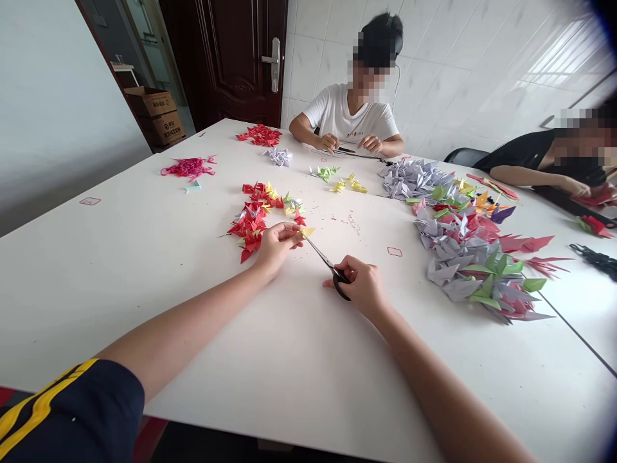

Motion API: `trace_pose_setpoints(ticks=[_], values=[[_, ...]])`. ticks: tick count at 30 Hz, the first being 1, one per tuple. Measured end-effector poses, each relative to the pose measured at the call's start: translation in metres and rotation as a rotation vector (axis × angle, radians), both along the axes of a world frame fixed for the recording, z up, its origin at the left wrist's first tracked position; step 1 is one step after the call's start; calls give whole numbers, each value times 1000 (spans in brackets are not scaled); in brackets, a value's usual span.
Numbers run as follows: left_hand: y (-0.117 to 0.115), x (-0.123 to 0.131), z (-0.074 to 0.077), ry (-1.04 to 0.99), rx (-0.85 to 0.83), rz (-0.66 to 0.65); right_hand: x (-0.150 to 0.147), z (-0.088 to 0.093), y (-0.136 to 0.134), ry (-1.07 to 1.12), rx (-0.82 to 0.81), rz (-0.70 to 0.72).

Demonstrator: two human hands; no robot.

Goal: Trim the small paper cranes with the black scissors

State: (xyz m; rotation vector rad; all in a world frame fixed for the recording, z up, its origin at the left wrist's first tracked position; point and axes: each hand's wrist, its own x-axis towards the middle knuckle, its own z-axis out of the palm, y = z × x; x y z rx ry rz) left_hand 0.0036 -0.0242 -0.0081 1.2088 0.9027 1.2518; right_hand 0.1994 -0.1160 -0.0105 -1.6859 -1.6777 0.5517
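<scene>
My left hand [276, 249] pinches a small yellow folded-paper piece [308, 231], probably a paper crane, its pointed end sticking out past the fingertips. Black-handled scissors [340, 283] are gripped in my right hand [365, 287], fingers in the loops. Their blades look nearly closed, and the tips reach the yellow paper; whether they touch it I cannot tell. Just beyond my left hand lies a cluster of red paper cranes [250, 222] with some yellow and green ones among them. Tiny paper scraps [354, 222] are scattered past the scissors.
Grey, green and pink paper cranes [457, 238] heap up on the right of the white table [202, 341]. Farther off are yellow cranes [349, 183], red cranes [260, 135] and a magenta tangle [187, 167]. One person [354, 116] sits opposite, another person [530, 161] at right.
</scene>
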Motion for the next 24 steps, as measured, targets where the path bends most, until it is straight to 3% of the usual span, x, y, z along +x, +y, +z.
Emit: trace_pose_setpoints(ticks=[24], values=[[0, 0, 3, -110, -66, -25, -4, 0, -1, 188, -72, 43]])
